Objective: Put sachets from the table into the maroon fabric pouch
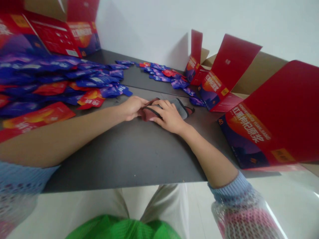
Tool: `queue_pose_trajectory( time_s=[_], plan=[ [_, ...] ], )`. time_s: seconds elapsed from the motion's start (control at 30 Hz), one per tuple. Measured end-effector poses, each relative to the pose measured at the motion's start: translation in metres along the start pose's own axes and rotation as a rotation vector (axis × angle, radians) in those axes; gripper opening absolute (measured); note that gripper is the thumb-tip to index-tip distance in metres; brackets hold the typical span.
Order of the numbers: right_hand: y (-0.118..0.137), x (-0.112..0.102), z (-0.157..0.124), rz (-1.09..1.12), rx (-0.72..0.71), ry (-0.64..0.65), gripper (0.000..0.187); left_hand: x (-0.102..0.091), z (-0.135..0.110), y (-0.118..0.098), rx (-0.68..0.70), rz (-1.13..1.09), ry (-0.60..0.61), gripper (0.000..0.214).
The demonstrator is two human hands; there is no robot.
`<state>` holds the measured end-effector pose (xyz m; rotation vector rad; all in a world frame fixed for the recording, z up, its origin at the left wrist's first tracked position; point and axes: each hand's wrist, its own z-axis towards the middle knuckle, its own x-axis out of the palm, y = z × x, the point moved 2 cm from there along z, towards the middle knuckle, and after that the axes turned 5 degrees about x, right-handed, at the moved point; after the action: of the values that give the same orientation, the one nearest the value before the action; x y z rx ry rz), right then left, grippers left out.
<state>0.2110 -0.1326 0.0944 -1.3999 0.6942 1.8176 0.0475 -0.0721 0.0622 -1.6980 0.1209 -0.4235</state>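
On the dark grey table (139,156) lies a flat, soft item in grey and reddish-brown with black edging (179,108); its exact kind cannot be made out. A dark loop or strap sticks out at its right end. My left hand (133,108) grips the reddish-brown left end, fingers partly hidden behind it. From above, my right hand (169,116) curves over the middle, its fingers across the top and its thumb at the near edge. Both hands are close together, just above the tabletop.
Blue and red sachets (97,79) are heaped on the left, and a looser row of sachets (159,73) runs along the back. Red printed cartons with raised flaps stand at the right (269,132) and back left (57,36). A white wall (149,26) rises behind.
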Motion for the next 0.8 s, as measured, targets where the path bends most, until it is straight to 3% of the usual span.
queue_pose_trajectory(
  time_s=[0.13,0.47,0.63,0.73,0.8],
  plan=[
    [-0.013,0.004,0.005,-0.008,0.048,-0.010,0.056,-0.001,-0.001,-0.003,0.019,0.026,0.019,0.023],
    [-0.061,0.010,0.003,-0.199,0.446,-0.060,0.040,-0.004,-0.002,-0.002,0.005,-0.018,0.028,0.028],
    [-0.067,-0.013,-0.004,-0.161,0.440,-0.232,0.042,-0.005,-0.001,0.001,0.030,0.004,0.026,0.030],
    [-0.058,-0.030,-0.006,-0.120,0.396,-0.379,0.047,-0.003,-0.002,0.001,0.036,0.029,0.032,0.029],
    [-0.048,-0.033,-0.005,-0.095,0.364,-0.412,0.049,-0.002,-0.003,0.000,0.030,0.039,0.040,0.028]
  ],
)
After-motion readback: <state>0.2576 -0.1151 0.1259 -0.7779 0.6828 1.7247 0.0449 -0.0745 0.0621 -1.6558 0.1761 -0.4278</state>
